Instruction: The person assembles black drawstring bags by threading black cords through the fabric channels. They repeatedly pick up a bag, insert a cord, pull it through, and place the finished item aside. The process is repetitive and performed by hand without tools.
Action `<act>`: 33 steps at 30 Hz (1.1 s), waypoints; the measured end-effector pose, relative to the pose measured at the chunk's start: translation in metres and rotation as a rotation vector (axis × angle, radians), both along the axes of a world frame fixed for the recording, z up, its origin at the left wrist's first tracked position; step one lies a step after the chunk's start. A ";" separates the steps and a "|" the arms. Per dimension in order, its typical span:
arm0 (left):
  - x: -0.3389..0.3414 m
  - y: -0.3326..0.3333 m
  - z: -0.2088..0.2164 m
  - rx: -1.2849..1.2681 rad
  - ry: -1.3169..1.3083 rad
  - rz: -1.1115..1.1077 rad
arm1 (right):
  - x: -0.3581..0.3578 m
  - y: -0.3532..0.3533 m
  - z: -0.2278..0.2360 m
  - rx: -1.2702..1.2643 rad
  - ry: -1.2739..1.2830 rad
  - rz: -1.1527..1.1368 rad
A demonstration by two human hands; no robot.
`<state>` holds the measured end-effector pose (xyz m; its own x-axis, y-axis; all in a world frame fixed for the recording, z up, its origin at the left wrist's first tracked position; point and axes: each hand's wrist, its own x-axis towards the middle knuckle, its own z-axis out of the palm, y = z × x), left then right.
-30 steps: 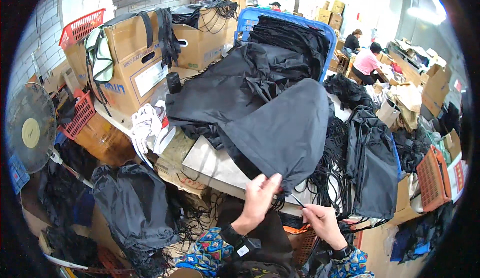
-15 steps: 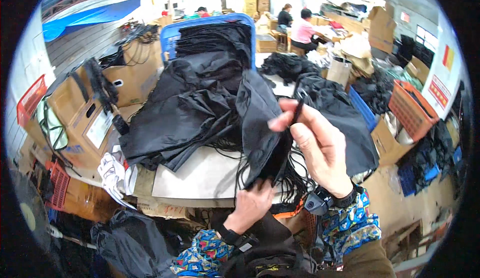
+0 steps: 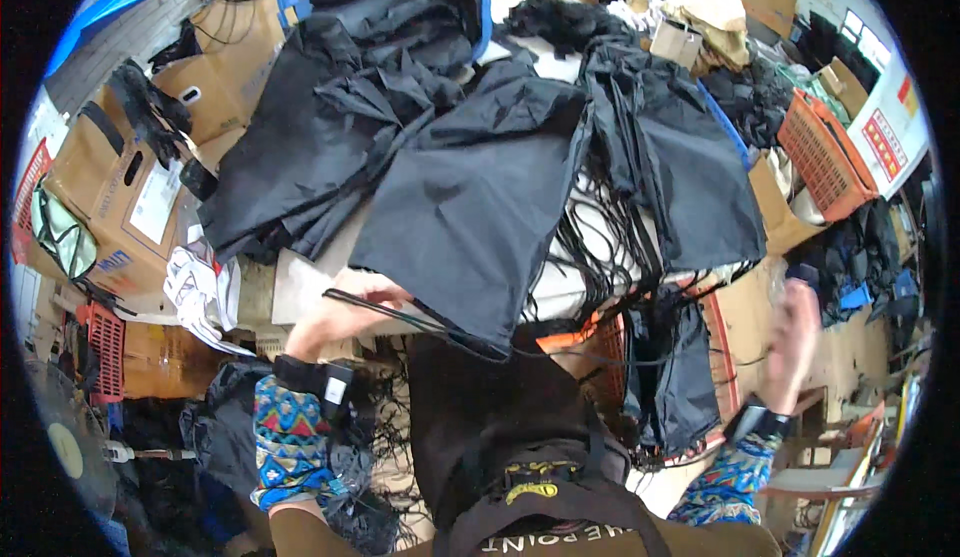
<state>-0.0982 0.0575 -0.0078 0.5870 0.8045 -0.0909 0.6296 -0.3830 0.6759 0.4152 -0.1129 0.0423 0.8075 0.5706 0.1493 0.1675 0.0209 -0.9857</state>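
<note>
Black bag (image 3: 465, 202) near centre, cord (image 3: 455, 337) already out its near corner both ways. Left hand (image 3: 350, 309) grips cord; right hand (image 3: 795, 332) blurred, can't tell. Far-left fabric pile (image 3: 310, 127) remains, status unclear.

Brightly lit, with a cool, whitish cast; nearly washed out at the window (image 3: 868, 42). Sheened softly along the folds of the black cloth (image 3: 460, 207), sunk into dark shadow at lower left. Smeared by motion at the right hand (image 3: 795, 332), less so at the left hand (image 3: 345, 309). Curved toward the edges, soft there, and vignetted to black.
</note>
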 end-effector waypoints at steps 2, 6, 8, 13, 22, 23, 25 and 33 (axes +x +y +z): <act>-0.008 -0.028 0.006 -0.863 -0.319 0.221 | -0.090 0.027 -0.005 -0.220 0.249 0.501; 0.006 -0.078 -0.033 -1.035 0.306 -0.228 | -0.161 0.075 -0.081 -0.459 0.392 1.122; 0.018 -0.100 -0.044 -0.876 0.170 -0.272 | -0.186 0.093 -0.086 -0.511 0.305 1.247; 0.074 -0.121 -0.086 -0.584 -0.744 0.759 | -0.219 0.116 -0.107 -0.278 0.116 1.312; 0.112 -0.106 -0.084 -0.456 -1.066 0.717 | -0.217 0.113 -0.060 -0.299 0.168 1.211; 0.114 -0.105 -0.081 -0.480 -1.094 0.696 | -0.216 0.114 -0.060 -0.268 0.142 1.201; 0.117 -0.105 -0.072 -0.558 -1.205 0.705 | -0.216 0.114 -0.059 -0.233 0.050 1.161; 0.124 -0.103 -0.029 -0.749 -1.510 0.636 | -0.222 0.060 -0.028 -0.057 -0.694 0.985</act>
<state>0.0255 -0.0457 -0.0364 0.1487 0.9598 -0.2382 -0.7158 0.2706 0.6438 0.1928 -0.0529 0.0139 -0.2206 0.9165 0.3338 0.5984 0.3974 -0.6957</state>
